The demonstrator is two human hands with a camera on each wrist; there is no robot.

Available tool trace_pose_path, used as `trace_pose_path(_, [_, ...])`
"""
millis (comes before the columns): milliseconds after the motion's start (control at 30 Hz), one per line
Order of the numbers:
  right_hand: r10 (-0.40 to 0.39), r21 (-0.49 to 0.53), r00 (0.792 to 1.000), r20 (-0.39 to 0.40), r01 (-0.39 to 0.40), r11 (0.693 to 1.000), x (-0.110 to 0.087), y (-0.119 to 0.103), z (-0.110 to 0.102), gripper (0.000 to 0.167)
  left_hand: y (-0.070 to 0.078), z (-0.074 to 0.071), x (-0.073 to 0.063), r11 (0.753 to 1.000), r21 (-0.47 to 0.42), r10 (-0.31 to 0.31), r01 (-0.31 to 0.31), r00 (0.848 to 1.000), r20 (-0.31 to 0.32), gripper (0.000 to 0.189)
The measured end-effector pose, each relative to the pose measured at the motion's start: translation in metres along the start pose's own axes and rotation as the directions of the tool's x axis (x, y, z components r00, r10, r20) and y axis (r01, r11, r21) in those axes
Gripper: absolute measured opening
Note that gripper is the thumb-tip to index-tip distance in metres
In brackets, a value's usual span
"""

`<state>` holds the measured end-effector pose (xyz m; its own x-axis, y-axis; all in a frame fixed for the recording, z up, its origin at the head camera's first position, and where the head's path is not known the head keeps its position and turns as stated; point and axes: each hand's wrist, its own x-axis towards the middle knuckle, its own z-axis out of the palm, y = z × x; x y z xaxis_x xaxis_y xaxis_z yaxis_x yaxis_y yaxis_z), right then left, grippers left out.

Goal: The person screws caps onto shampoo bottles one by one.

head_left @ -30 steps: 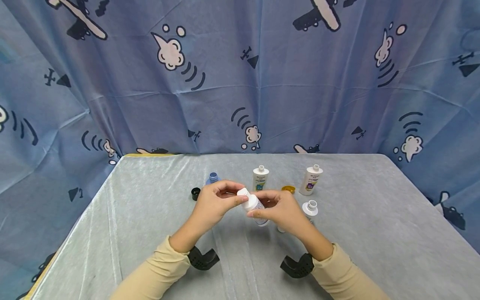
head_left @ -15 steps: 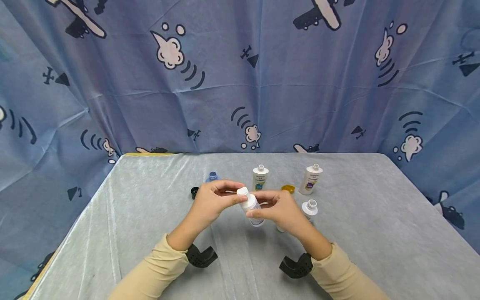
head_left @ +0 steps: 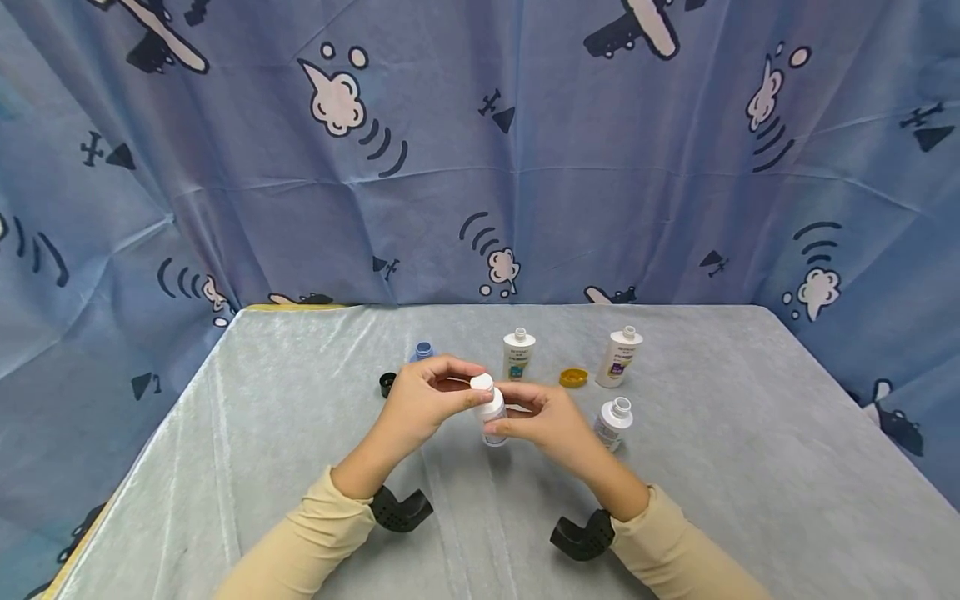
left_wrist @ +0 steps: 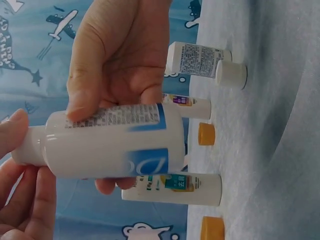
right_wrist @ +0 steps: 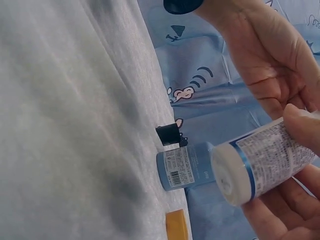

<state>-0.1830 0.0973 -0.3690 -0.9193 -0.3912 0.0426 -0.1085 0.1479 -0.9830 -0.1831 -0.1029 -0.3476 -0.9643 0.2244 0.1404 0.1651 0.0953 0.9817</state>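
Note:
A white bottle with a blue-banded label is held off the table in my right hand, thumb on one side and fingers on the other. My left hand pinches the white cap at the bottle's top. Whether the cap is threaded on cannot be told. In the head view the bottle stands nearly upright. The left wrist view shows the label side below my right thumb. Its base faces the camera in the right wrist view.
Behind the hands stand a blue bottle and two white bottles, teal-labelled and purple-labelled. A capless white bottle is at right. A black cap, an orange cap and a white cap lie around.
The held bottle has swung from a tilt to nearly upright, its base moving left. My right hand has shifted slightly left with it; the left hand keeps its pinch on the cap.

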Motion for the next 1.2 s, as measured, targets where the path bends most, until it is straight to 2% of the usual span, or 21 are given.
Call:
trace_pose_path(133, [0.002, 0.001, 1.0, 0.02, -0.002, 1.0, 0.001, 0.003, 0.001, 0.052, 0.0, 0.0, 0.0, 0.999, 0.036, -0.03, 0.03, 1.0, -0.009, 0.026])
trace_pose_path(300, [-0.032, -0.013, 0.999, 0.036, 0.033, 0.999, 0.001, 0.008, 0.004, 0.051, 0.0, -0.002, 0.001, 0.994, 0.097, -0.043, 0.043, 0.999, -0.004, 0.027])
trace_pose_path(567, [-0.029, -0.033, 0.997, 0.07, 0.031, 0.999, 0.002, 0.016, 0.011, 0.051, -0.008, -0.008, -0.002, 0.986, 0.147, -0.076, 0.075, 0.997, -0.002, 0.027])
trace_pose_path(700, [-0.029, -0.05, 0.997, 0.074, 0.033, 0.998, 0.003, 0.02, 0.014, 0.05, -0.013, -0.009, -0.003, 0.986, 0.149, -0.07, 0.069, 0.998, -0.002, 0.026])
trace_pose_path(900, [-0.03, -0.064, 0.997, 0.071, 0.034, 0.997, 0.002, 0.024, 0.017, 0.049, -0.021, -0.009, -0.006, 0.986, 0.161, -0.037, 0.031, 0.999, 0.033, 0.026])
trace_pose_path(1200, [0.011, -0.064, 0.997, 0.082, -0.006, 0.998, 0.002, 0.027, 0.019, 0.047, -0.029, -0.01, -0.007, 0.99, 0.14, -0.039, 0.03, 0.997, 0.06, 0.026])
